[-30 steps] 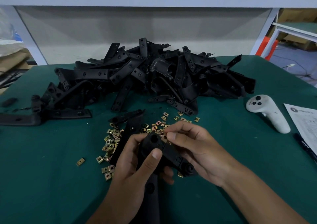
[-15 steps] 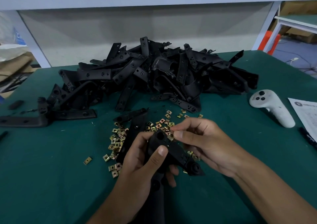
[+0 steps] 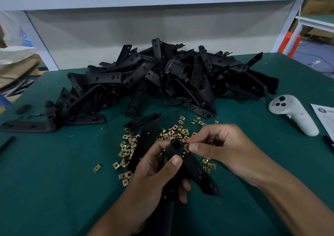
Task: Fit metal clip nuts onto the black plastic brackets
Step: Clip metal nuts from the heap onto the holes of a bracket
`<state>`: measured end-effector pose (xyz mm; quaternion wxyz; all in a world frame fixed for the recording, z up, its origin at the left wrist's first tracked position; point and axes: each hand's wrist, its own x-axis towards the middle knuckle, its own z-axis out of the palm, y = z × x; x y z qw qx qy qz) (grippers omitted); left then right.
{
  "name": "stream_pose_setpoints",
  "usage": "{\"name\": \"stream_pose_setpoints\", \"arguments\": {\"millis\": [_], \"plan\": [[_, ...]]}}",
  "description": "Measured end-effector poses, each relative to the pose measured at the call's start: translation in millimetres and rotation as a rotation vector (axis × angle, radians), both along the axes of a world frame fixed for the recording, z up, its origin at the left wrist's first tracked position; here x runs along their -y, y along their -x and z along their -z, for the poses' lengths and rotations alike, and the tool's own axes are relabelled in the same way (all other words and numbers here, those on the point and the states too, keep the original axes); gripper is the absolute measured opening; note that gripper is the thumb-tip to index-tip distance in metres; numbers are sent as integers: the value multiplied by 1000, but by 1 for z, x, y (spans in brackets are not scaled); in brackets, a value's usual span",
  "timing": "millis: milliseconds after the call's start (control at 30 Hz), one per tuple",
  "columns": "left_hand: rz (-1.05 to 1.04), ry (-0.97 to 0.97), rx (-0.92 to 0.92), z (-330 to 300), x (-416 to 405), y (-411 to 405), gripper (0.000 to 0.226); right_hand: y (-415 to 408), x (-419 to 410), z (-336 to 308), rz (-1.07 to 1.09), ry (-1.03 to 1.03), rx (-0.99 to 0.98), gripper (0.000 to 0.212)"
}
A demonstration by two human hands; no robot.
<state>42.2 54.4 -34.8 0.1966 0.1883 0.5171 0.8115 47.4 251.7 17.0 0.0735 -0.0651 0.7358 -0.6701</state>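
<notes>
The left hand [image 3: 155, 170] gripped 1 black bracket [image 3: 188, 165] above the near middle of the green table [image 3: 45, 181], thumb across its face. The right hand [image 3: 218, 149] pinched at the bracket's upper edge, seemingly seating a clip nut [image 3: 186, 148], though it was mostly hidden. Loose clip nuts [image 3: 130, 145] lay just beyond, the bracket pile [image 3: 171, 78] farther off. Next, I judged, came a firm push home.

We see our left hand [image 3: 153, 172] and right hand [image 3: 222, 150] bare, with no gloves, rings or watch; both forearms are uncovered, no sleeves showing, fingernails short.
</notes>
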Motion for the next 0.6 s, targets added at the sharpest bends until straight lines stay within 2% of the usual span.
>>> {"name": "stream_pose_setpoints", "arguments": {"millis": [100,267,367,467,600], "plan": [[18,20,-9,0,1,1,16,0,-2,-3,-11,12,40,15],[-76,31,-24,2,-5,-5,19,-1,8,2,40,243,272,21],[-122,23,-25,0,-7,-8,22,-4,13,3,80,324,286,20],[-157,42,-39,-3,-9,-10,25,-6,16,2,100,310,264,22],[-231,73,-57,-7,-7,-10,24,-7,20,2,26,302,219,28]]}}
